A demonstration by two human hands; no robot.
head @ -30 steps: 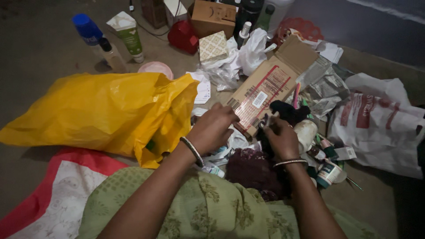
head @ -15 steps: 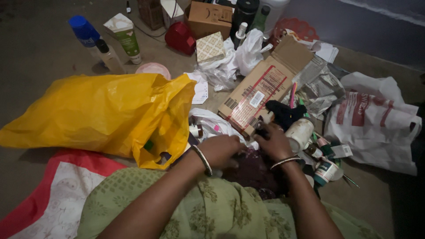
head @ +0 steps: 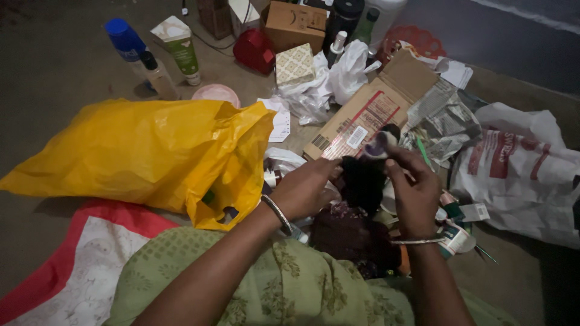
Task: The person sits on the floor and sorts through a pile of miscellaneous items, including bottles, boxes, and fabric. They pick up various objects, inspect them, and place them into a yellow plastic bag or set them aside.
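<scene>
One yellow plastic bag [head: 139, 151] lies on the left. Two hands meet in the middle: the left hand [head: 305, 190] and right hand [head: 414, 190] both pinch one black cloth [head: 362, 181], held up over one flat cardboard box [head: 368, 115]. One white plastic bag [head: 519, 175] lies on the right

Single head-worn view, looking steeply down from close above the lap, facing forward across a cluttered floor, forearms entering from the bottom edge, wall base at upper right of frame
</scene>
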